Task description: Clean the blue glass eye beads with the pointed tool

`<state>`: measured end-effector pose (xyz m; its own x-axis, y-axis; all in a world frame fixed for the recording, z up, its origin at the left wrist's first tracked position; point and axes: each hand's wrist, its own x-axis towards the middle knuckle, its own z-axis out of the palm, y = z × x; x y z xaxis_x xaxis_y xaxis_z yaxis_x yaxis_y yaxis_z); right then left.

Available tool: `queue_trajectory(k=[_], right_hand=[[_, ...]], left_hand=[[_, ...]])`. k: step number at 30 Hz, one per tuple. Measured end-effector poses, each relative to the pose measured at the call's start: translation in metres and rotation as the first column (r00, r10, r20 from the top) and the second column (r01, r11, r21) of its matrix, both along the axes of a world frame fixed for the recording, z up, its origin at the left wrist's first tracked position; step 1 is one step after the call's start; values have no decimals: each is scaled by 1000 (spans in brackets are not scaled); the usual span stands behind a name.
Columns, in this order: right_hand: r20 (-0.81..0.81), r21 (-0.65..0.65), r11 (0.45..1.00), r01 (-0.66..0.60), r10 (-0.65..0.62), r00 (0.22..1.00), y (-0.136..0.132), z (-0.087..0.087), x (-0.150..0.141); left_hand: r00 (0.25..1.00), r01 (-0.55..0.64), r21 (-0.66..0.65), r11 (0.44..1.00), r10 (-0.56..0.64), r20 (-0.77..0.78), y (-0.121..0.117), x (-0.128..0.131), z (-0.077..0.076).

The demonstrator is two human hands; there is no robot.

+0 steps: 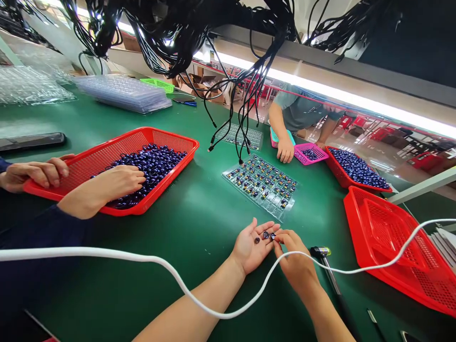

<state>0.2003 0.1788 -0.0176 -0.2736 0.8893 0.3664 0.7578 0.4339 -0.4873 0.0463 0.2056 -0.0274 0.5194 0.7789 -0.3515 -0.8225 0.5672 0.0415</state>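
My left hand [251,244] is palm up above the green table, its fingers stretched out flat. A few small, shiny dark-blue pieces [265,235] rest on it. Thumb and fingertips of my right hand [295,259] pinch another small dark piece [272,236] at the left fingers. What kind of piece it is, I cannot make out. Just beyond my hands lies a clear plastic tray [276,211], with small dark and gold parts in most of its compartments. To the right of my right hand is a hammer [333,275] with a black handle and a yellowish tip.
A co-worker's hands [107,187] are at a red basket [171,183] of dark-blue rings on the left. Across the table, another person's hand [285,150] is near a pink basket [313,159]. Red baskets [359,237] stand right. Black cables [231,90] hang overhead; a white cable [171,270] crosses in front.
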Motion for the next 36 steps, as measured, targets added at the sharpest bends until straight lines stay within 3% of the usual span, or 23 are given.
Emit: queue_trajectory(k=[6,19,31,36], right_hand=[[-75,-65,997,28,-33,997,-3,7,1],[-124,-128,991,27,-43,991,-6,1,-3],[-85,15,1000,-10,11,996,-1,-18,-13],[-124,-49,999,-14,8,992,1,-16,-13]], left_hand=[[999,-14,10,1000,14,-34,0,-1,1],[999,-42,31,999,42,-13,0,-1,-1],[999,-42,14,999,42,-26,0,2,-2],[999,-35,23,999,36,-37,-1,1,-2]])
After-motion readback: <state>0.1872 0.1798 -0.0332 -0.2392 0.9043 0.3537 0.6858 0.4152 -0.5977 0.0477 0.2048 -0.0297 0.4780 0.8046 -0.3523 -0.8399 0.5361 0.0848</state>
